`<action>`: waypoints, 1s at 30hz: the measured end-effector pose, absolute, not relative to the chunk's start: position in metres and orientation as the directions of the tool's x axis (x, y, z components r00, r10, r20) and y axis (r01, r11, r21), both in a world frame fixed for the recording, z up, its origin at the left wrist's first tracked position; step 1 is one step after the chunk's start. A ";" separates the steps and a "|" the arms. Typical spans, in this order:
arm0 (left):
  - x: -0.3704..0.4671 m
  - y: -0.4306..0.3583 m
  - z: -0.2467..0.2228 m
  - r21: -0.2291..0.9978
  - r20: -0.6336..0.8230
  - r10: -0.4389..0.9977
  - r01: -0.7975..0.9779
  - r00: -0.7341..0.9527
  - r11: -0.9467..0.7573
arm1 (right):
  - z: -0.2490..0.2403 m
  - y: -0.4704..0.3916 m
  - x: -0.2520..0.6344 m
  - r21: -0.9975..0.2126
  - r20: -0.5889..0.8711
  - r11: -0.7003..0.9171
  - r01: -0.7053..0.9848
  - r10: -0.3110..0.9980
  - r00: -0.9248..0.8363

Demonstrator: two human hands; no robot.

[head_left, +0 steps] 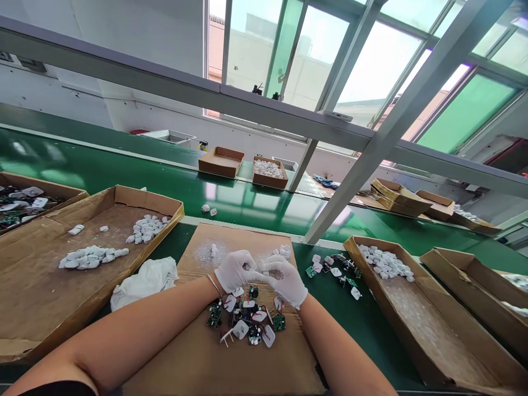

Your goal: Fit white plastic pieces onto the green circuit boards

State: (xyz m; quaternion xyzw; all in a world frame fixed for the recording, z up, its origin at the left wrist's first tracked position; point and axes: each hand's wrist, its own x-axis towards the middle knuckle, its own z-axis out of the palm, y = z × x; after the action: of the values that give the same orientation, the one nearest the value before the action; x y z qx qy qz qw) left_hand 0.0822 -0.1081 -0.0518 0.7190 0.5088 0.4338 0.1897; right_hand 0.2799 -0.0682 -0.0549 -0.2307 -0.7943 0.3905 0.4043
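Observation:
White gloves cover both hands, which meet over a cardboard sheet (223, 366). The fingers of my left hand (236, 271) are curled into a pinch. My right hand (286, 278) is pinched against it, fingertips close together. Anything between them is hidden or too small to name. Just below the hands lies a heap of green circuit boards (279, 322) with white plastic plates (241, 329) and red and black wires. A small white lump (213, 251) stands in a patch of white residue, and more white lumps (284, 252) sit beyond my right hand.
Shallow cardboard boxes with white pieces flank the sheet at left (119, 201) and right (385, 291). Loose boards (336, 271) and a white cloth (144, 281) lie nearby. A green conveyor belt (173, 184) crosses behind, under a slanting metal post (350, 190).

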 end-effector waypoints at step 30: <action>0.096 -0.113 -0.066 0.982 0.183 0.977 -0.055 0.110 -0.178 | -0.046 -0.066 0.293 -0.987 0.081 0.011 -0.161 0.898 -0.432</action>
State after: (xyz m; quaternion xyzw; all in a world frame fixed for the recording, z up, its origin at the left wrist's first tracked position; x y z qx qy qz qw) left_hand 0.0956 -0.1126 -0.0656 0.5599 0.4115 0.5250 0.4916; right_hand 0.2935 -0.0664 -0.0460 -0.3230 -0.5710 0.6245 0.4238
